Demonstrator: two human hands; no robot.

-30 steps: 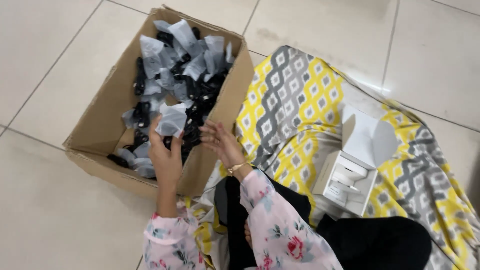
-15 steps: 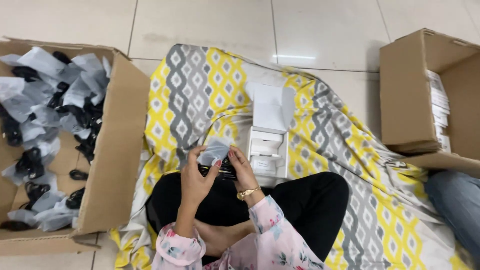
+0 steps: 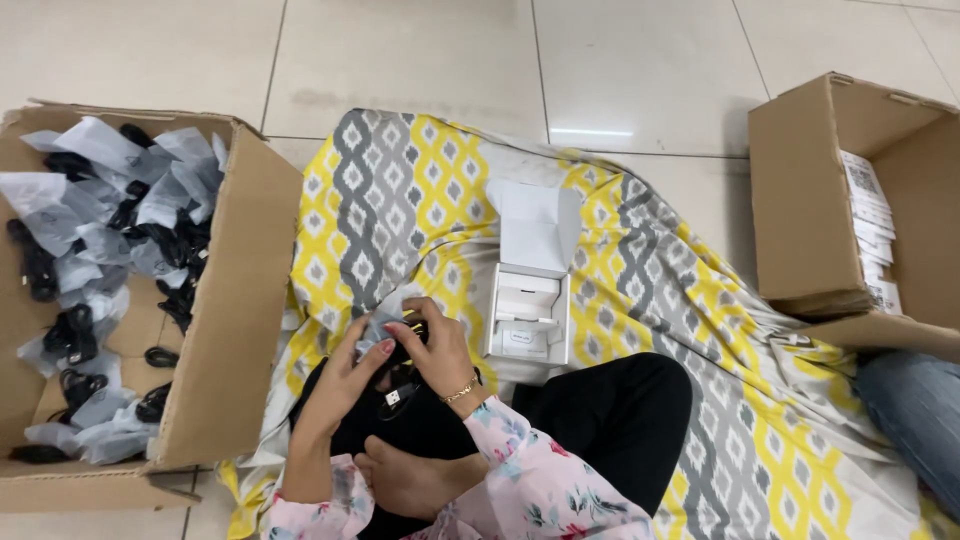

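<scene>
1. Hands: the left hand (image 3: 345,375) and the right hand (image 3: 440,355) meet over the person's lap, both closed around 1 small cable pouch (image 3: 385,325).
2. Left hand grip: fingers curl against the pouch from the left side, thumb up toward its top edge.
3. Right hand grip: fingers (image 3: 405,328) fold over the top of the pouch; a gold bracelet (image 3: 462,392) sits at the wrist.
4. Pouch: translucent grey plastic with a coiled black cable (image 3: 398,385) inside; a metal plug end shows just below the hands, above the black trousers.
5. Position: the pouch is held above the lap, just left of the open white box (image 3: 530,300), not touching it.
6. White box: it stands on the patterned yellow and grey cloth (image 3: 400,190), lid tilted up at the back, white insert visible inside.
7. Left carton: a large cardboard box (image 3: 235,300) on the tiled floor holds many similar pouches and loose black cables.
8. Right carton: a second cardboard box (image 3: 800,200) lies on its side with white printed packs stacked inside.
9. Lower right edge: a leg in blue jeans (image 3: 915,410), belonging to another person.
</scene>
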